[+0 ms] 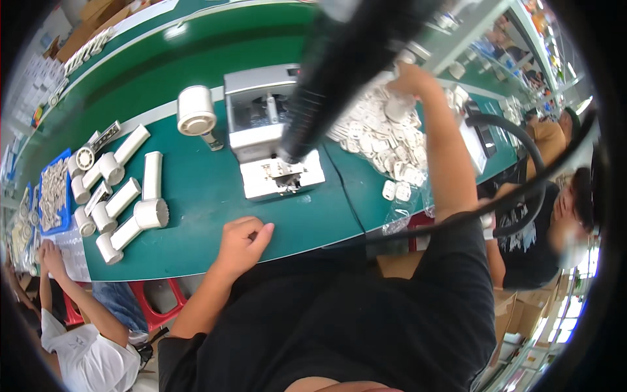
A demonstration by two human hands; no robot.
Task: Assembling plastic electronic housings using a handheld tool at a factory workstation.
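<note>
My left hand (245, 243) lies at the table's front edge, its fingers curled into a loose fist with the thumb sticking out; nothing shows in it. My right hand (413, 81) is stretched to the far right, over a heap of small white plastic parts (385, 140). It grips what looks like a clear plastic bag (399, 106) on the heap; its fingertips are partly hidden. Between my hands stands a grey machine (261, 140) with a metal fixture (285, 175) on its white front base. A thick black tube hides part of the machine and heap.
Left of the machine are a round white housing (197, 111) and several white tubular handles (152, 176). Farther left sits a blue tray (55, 193) of small parts, near another person's hands (52, 258). A black cable (343, 186) crosses the green table (189, 238). Another person sits at right.
</note>
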